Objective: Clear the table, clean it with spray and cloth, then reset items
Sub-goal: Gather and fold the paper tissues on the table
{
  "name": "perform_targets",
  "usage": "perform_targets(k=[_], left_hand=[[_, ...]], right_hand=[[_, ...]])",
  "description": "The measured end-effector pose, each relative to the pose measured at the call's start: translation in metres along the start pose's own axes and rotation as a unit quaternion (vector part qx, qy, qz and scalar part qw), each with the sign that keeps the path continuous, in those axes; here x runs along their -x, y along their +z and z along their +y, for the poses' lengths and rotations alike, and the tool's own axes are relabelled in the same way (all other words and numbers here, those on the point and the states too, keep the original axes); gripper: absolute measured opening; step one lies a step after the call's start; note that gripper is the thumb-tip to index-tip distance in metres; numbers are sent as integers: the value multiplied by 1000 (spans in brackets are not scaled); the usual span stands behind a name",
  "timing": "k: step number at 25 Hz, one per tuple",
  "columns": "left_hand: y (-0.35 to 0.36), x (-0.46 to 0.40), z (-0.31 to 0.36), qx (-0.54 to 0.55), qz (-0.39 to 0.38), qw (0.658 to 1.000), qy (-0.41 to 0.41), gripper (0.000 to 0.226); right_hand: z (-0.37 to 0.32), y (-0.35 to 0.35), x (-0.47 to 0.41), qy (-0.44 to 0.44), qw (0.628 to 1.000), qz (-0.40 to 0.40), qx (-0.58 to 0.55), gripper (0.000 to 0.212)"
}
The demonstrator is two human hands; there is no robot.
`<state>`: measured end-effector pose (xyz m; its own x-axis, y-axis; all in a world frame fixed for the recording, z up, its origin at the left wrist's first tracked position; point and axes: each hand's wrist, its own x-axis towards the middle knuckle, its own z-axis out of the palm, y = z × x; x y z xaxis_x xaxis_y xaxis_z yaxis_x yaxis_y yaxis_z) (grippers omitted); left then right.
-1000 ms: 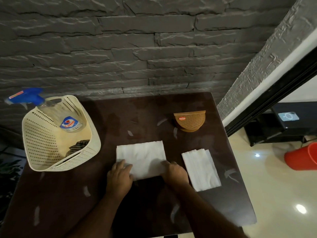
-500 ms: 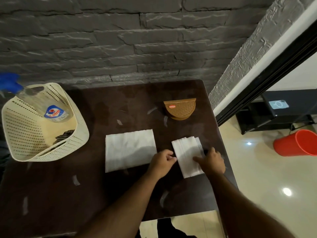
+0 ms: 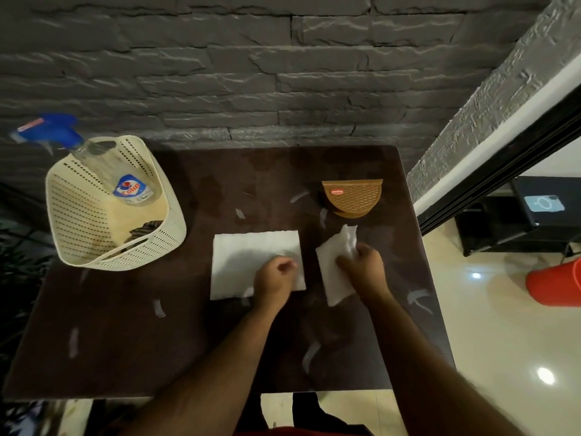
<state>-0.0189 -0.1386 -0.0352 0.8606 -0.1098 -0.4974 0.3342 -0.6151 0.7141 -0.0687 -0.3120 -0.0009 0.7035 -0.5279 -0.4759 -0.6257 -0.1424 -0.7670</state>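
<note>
A flat white napkin (image 3: 251, 259) lies in the middle of the dark table (image 3: 125, 325). My left hand (image 3: 274, 281) rests on its near right corner with the fingers curled. To its right is a stack of folded white napkins (image 3: 330, 278); my right hand (image 3: 363, 269) grips it, and its far end is lifted and crumpled. Behind them stands a brown woven napkin holder (image 3: 353, 198). A cream perforated basket (image 3: 94, 221) at the left holds a blue-topped spray bottle (image 3: 125, 184) and a dark cloth (image 3: 143, 229).
A grey stone wall runs along the table's far edge and to the right. On the tiled floor at the right stand a red bucket (image 3: 556, 284) and a black low unit (image 3: 518, 215). Light smears mark the tabletop.
My right hand has closed on the stack of napkins and raised its far end. My left hand moved back left onto the flat napkin's corner.
</note>
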Motion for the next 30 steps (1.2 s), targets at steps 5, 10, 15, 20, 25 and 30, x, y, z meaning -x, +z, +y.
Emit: perform_targets(k=[5, 10, 15, 20, 25, 30], left_hand=[[-92, -22, -58, -94, 223, 968, -71, 30], [-111, -27, -88, -193, 178, 960, -101, 45], [-101, -32, -83, -178, 155, 964, -123, 39], [-100, -35, -77, -160, 140, 967, -141, 37], [-102, -35, -79, -169, 134, 967, -136, 33], [-102, -34, -83, -179, 136, 967, -124, 38]], right_hand=[[-46, 55, 8, -31, 988, -74, -135, 16], [-20, 103, -8, 102, 990, -61, -72, 35], [-13, 117, -11, 97, 991, -43, 83, 38], [-27, 128, -1, 81, 990, -85, -82, 18], [-38, 138, 5, 77, 975, -109, -175, 12], [-12, 123, -8, 130, 989, -60, -22, 41]])
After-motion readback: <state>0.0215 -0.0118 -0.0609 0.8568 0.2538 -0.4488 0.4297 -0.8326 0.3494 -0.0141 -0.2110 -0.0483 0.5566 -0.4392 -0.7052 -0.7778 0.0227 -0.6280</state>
